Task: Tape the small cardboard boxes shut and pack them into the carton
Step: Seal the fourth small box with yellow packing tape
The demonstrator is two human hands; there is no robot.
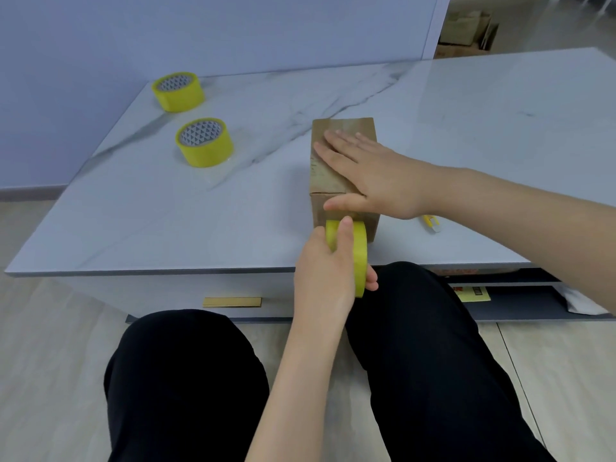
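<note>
A small brown cardboard box [328, 168] stands near the front edge of the marble table [166, 211]. My right hand [370, 173] lies flat on the box's top, fingers straight and pressing down, thumb along the near top edge. My left hand [325, 275] grips a yellow tape roll [358, 248] held on edge against the box's near face, just over the table's front edge. Clear tape runs along the box top under my right hand.
Two more yellow tape rolls [205, 141] [178, 91] lie flat on the table's left side. A small yellow and white cutter [433, 223] lies right of the box. Cardboard boxes [466, 31] stand on the floor far right. My knees are below the table edge.
</note>
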